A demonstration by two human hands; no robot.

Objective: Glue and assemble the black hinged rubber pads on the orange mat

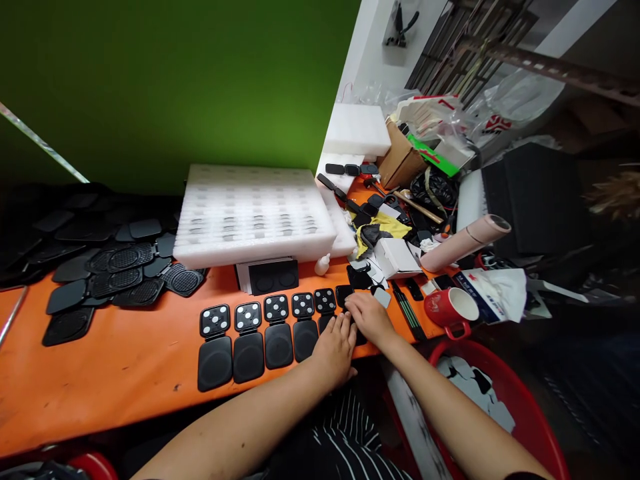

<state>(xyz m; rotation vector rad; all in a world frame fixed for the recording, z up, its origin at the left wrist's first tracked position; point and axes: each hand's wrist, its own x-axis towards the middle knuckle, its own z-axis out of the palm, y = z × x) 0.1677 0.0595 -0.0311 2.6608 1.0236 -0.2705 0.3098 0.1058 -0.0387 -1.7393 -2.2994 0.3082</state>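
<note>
Black pad (343,293) being touched by left hand (334,350) and right hand (369,319), fingers (343,325) held close together, any pinch being hidden.

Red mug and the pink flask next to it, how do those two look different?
The red mug is short and wide, while the pink flask is long and slim. The mug has a side handle; no handle shows on the flask. The mug is open, its pale inside showing, while the flask's top looks closed. Both are to the right of the right hand.
</note>
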